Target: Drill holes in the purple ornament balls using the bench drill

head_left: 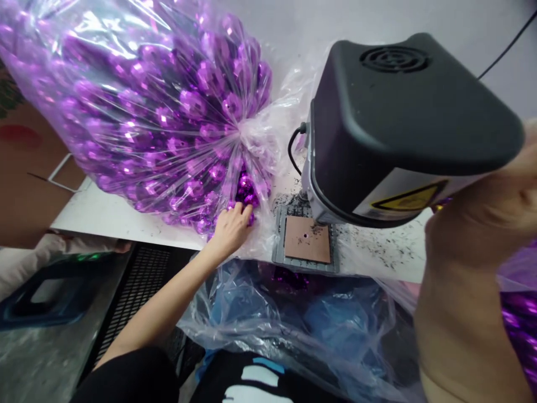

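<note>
My left hand (pixel 230 228) reaches forward into the open mouth of a big clear plastic bag (pixel 138 101) packed with shiny purple faceted balls. Its fingers curl around a purple ball (pixel 246 193) at the bag's opening. My right hand (pixel 499 207) is raised very close to the camera at the right, beside the black head of a bench machine (pixel 403 117); its fingers are out of sight. A small brown plate (pixel 307 239) with a hole lies on the machine's grey base, below the head.
The white table (pixel 100 215) is sprinkled with dark shavings around the machine. A clear and blue plastic bag (pixel 293 319) hangs under the table edge with purple balls inside. More purple balls (pixel 520 319) show at the far right. A dark blue crate (pixel 46 296) sits at the lower left.
</note>
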`<state>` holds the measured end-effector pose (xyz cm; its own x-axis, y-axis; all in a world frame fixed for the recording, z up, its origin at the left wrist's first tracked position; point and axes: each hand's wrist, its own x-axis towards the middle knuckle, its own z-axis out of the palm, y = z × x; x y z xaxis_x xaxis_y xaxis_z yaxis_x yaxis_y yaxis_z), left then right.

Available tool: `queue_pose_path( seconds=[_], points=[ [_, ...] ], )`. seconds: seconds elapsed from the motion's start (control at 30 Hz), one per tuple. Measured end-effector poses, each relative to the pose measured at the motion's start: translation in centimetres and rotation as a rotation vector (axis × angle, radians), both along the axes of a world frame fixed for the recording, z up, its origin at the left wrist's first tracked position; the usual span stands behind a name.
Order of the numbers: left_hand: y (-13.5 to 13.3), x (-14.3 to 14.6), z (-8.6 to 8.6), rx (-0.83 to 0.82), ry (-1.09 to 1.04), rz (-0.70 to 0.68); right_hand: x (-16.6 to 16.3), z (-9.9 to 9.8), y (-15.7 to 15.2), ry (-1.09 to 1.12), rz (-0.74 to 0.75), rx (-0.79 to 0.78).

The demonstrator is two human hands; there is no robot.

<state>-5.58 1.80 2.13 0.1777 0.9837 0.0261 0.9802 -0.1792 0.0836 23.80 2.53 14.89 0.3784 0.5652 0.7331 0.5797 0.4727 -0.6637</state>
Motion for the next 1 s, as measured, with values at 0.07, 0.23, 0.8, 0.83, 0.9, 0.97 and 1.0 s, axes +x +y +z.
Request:
queue_pose_path(
  seconds=[0.07,0.23,0.8,0.83,0.9,0.97,1.0],
  points=[
    [-0.4,0.0,1.2,0.078,-0.399,0.052,-0.1,0.5,0.3,-0.090,0.012,0.032],
    [-2.7,0.8,3.4,-0.341,-1.572,0.080,0.3,0.8,1.9,-0.124,0.038,0.045],
    [-6.3,6.0,-1.1,-0.854,-2.053,0.197,0.7,0.5,3.4,-0.047,0.125,0.057],
    [-6.3,6.2,-1.1,-0.813,-2.016,0.192,0.7,0.5,3.4,-0.042,0.130,0.060],
    [-6.2,6.5,-1.3,-0.705,-1.919,0.198,0.6,0.6,3.4,-0.042,0.144,0.070],
    [-6.1,6.8,-1.8,-0.595,-1.813,0.201,0.6,0.6,3.4,-0.053,0.151,0.072],
    [-6.0,7.0,-2.1,-0.544,-1.755,0.195,0.6,0.6,3.3,-0.057,0.147,0.073]
  ],
)
